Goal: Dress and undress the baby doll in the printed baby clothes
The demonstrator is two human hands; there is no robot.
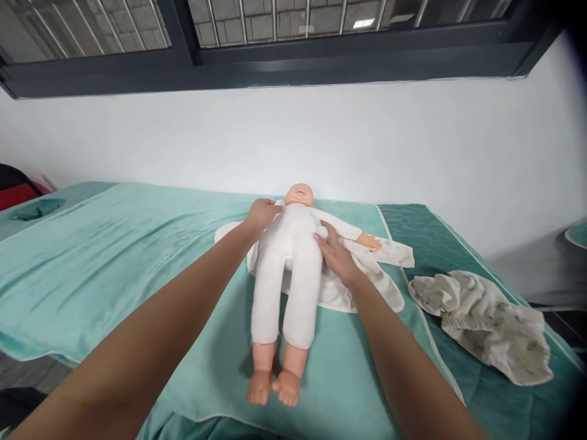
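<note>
A baby doll (300, 244) with a white cloth body lies on its back, its head toward the wall and its bare feet toward me. Under it a pale printed baby shirt (337, 293) is spread, one sleeve stretching out to the right beside the doll's arm. My left hand (263, 215) is closed at the doll's shoulder on the left, the fingertips partly hidden. At the doll's right side, my right hand (338, 255) grips the white body at the waist between thumb and fingers.
Crumpled printed baby pants (486, 324) lie on the dark green bedding (408, 223) to the right. A light green blanket (137, 244) covers the bed beneath the doll. Behind stands a white wall (275, 140) below a barred window (298, 61). A red and black item (18, 189) is at far left.
</note>
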